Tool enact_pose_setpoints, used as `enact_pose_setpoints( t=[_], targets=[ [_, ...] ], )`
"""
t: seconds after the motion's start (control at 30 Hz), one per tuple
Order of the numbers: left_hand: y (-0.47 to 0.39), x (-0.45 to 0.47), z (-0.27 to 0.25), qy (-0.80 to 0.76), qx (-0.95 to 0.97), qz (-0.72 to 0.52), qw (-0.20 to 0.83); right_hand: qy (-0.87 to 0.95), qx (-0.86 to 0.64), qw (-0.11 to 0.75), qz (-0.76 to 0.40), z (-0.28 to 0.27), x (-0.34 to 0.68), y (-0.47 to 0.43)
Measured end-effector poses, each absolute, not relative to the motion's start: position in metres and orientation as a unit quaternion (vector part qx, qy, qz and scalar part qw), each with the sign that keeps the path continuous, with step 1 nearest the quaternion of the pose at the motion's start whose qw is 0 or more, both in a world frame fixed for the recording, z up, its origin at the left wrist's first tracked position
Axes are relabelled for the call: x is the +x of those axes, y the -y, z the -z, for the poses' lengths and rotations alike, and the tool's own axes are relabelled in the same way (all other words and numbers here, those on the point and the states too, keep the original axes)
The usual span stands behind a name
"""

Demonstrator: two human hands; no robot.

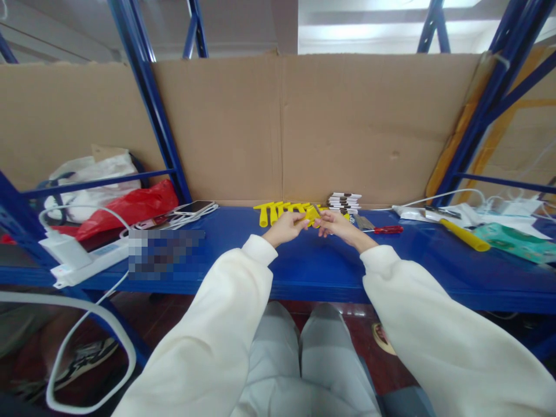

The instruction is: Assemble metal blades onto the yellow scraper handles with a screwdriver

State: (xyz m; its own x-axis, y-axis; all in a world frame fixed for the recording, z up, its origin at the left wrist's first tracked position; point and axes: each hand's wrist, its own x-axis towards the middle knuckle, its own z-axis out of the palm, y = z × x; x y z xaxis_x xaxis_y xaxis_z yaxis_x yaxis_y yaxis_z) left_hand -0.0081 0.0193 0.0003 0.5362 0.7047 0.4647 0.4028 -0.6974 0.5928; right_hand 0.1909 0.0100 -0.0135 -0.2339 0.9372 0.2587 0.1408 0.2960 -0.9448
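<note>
Yellow piece (311,216), one: between both hands, over blue surface (317,260), before yellow row (263,218). Left hand (286,227): pinched on it. Right hand (337,226): against its other side; closure too small to tell. Hazard: fingertip slip, dropping it against the row.

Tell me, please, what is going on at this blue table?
A person's left hand and right hand together hold a small, yellow, plastic-looking piece over the smooth blue table. Several yellow pieces with tube-shaped handles lie in a row just beyond the hands. A stack of flat white items with dark markings stands behind the right hand, and a slim red-handled tool lies to its right.
</note>
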Motion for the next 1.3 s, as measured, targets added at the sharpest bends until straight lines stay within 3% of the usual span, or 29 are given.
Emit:
enact_pose_setpoints(
  t=[0.4, 0.6, 1.3],
  targets=[
    [-0.020, -0.005, 0.007, -0.312, 0.890, -0.323, 0.083, 0.604, -0.411, 0.493, -0.473, 0.016, 0.184, -0.008],
    [-0.015, -0.001, 0.005, -0.339, 0.888, -0.301, 0.070, 0.586, -0.452, 0.508, -0.441, 0.019, 0.183, -0.014],
    [-0.015, -0.002, 0.006, -0.336, 0.889, -0.308, 0.053, 0.632, -0.353, 0.510, -0.464, 0.032, 0.192, -0.027]
  ],
)
